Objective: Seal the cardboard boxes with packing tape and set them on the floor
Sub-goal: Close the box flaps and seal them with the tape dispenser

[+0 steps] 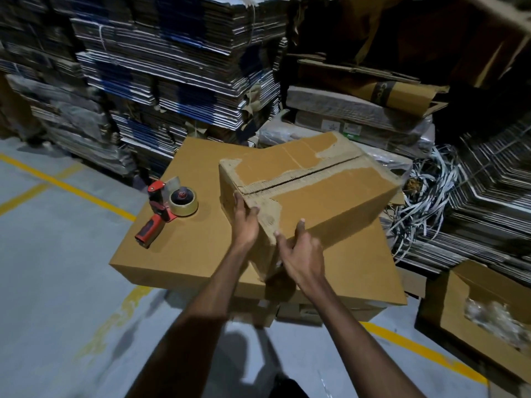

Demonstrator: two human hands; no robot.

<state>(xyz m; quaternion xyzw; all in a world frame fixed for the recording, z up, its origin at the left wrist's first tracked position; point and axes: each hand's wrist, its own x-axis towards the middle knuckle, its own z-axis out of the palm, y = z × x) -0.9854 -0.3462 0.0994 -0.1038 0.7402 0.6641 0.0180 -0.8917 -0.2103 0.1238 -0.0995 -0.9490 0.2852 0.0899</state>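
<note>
A small cardboard box point(310, 193) sits tilted on the right part of a big flat box point(195, 248), with its near corner up. Its top flaps meet in a line with no tape on it, and the paper skin is torn there. The left hand point(244, 222) grips the near corner with curled fingers. The right hand point(301, 254) holds the near side, thumb on top. A red tape gun point(166, 211) lies near the big box's left edge. Tall piles of flat cardboard point(172, 67) stand behind.

Open floor point(57, 254) left; cardboard stacks point(172, 67) behind
</note>
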